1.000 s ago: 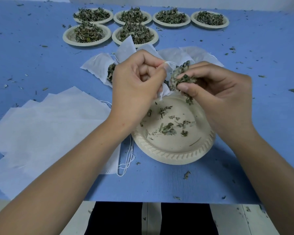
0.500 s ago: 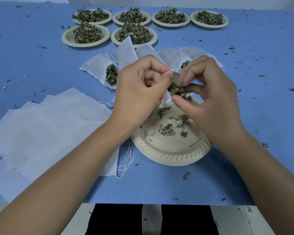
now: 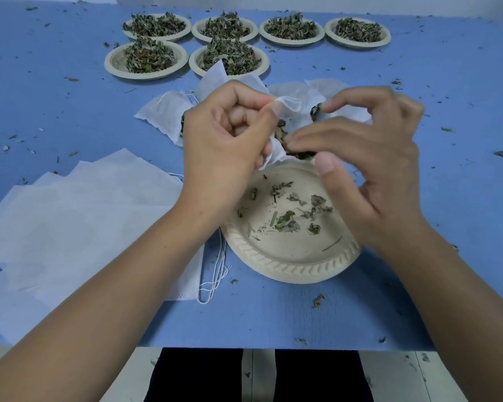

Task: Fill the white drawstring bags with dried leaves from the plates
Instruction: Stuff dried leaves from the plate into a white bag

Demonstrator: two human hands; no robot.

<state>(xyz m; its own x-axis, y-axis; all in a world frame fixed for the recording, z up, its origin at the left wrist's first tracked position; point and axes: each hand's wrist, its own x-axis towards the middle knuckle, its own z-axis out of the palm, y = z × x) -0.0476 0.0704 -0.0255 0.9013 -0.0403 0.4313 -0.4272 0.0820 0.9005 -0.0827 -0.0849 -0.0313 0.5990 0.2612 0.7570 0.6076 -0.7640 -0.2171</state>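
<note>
My left hand (image 3: 227, 140) pinches the mouth of a white drawstring bag (image 3: 291, 111) and holds it above the far rim of a beige plate (image 3: 296, 262). Dark dried leaves (image 3: 298, 153) show in the bag's mouth. My right hand (image 3: 369, 158) hovers right beside the bag with its fingers spread and loosely bent; the fingertips touch the leaves at the opening. Only scattered leaf bits (image 3: 286, 221) lie in the plate.
Several plates heaped with dried leaves (image 3: 145, 58) stand in two rows at the back. Filled bags (image 3: 169, 117) lie behind my hands. A stack of flat empty bags (image 3: 79, 216) with loose strings covers the left. Leaf crumbs dot the blue table (image 3: 447, 198), whose front edge is near.
My right hand carried a pinch of leaves from above the plate to the bag's mouth and has now spread its fingers over it. My left hand kept its hold on the bag.
</note>
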